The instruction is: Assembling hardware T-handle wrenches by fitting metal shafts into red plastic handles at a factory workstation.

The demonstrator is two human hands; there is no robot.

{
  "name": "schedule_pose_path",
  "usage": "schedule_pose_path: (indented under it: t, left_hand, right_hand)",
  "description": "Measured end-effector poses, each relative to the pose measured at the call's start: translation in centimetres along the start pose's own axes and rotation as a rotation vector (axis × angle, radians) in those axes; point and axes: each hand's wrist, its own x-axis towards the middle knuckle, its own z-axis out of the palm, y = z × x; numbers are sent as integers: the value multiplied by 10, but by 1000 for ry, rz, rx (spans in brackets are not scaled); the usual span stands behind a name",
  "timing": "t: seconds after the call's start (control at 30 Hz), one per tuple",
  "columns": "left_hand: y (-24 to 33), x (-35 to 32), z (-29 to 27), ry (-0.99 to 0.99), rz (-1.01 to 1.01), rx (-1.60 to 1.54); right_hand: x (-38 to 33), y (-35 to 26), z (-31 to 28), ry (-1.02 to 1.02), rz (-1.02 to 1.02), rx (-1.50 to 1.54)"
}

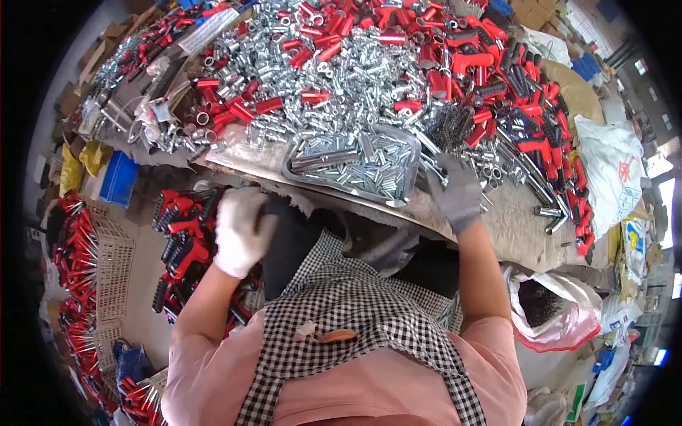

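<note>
My left hand [240,233], in a white glove, is beside my lap at the table's near edge, close to a heap of red and black tool handles [186,250]. Motion smears its fingers, so its grip cannot be made out. My right hand [457,193], in a grey glove, hovers over the table just right of a clear plastic tray [293,157]. Its fingers are spread, close to loose metal rods and rings, and I see nothing held in it. Short silver pins [383,174] fill much of the tray, with longer metal pieces lying at its left.
A big pile of shiny metal fittings [355,78] and red sleeves covers the table. Red and black handles [529,106] are heaped at the right. A plastic crate [112,263] stands at the left, a blue bin [118,177] behind it. An open white sack [582,298] sits lower right.
</note>
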Motion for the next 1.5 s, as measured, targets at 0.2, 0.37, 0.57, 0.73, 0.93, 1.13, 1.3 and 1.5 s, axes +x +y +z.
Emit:
schedule_pose_path:
  t: [0.2,0.37,0.57,0.73,0.93,1.13,1.3,1.5]
  left_hand:
    - [56,53,47,-185,324,-410]
    - [79,68,67,-124,409,-538]
    - [68,77,70,-133,84,-324]
    - [77,140,87,-186,-145,-158]
    - [78,170,147,-451,-132,102]
    - [83,173,151,-525,-251,69]
    - [83,172,150,-508,-292,-20]
    - [83,162,113,-243,-457,-722]
  right_hand:
    - [59,22,40,-27,-38,-375]
    - [57,49,39,93,-71,-200]
    - [38,34,5,277,141,1302]
    - [17,6,13,246,138,1725]
    - [-51,-54,-8,-110,476,1773]
    - [-76,-42,3,-97,468,1756]
    - [-81,-50,0,-74,397,1596]
    - [-91,-46,15,-92,406,1700]
